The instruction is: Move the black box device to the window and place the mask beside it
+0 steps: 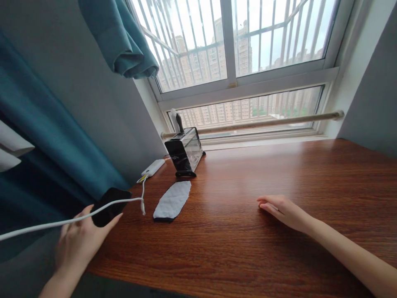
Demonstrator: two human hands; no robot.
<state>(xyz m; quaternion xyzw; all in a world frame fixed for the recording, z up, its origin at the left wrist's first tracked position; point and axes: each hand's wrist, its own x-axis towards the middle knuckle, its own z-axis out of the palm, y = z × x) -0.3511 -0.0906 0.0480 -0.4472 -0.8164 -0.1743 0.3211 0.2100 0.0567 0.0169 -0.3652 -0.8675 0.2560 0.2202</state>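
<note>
Left hand (79,238) is closed around a flat black phone (107,213), or something phone-shaped; thumb along the near edge, fingers wrapping from the far side, a bit blurred. Right hand (283,211) is relaxed, palm side down, fingers together and slightly bent, small gap to the thumb, nothing visible in it; it's at the worktop (229,248), can't tell if resting or just above. Phone sits in the left hand at the worktop's left edge, seemingly part over the side, well apart from the right hand. My read on handling: light, rigid, smooth face so likely slippery, probably glass so don't drop it. Best hold is by the two long edges, thumb one side, fingers the other, no squeeze on the flat face. A white cable (56,224) crosses in front of the phone; can't tell if it touches or plugs in, but it could snag, so keep fingers off it. Further out, between the hands: pale cloth pad (173,200) with a dark end, flat on the worktop, nearer the left hand. Beyond that, white power strip (154,167) by the wall, and a black-sided holder (177,155) near the window.
</note>
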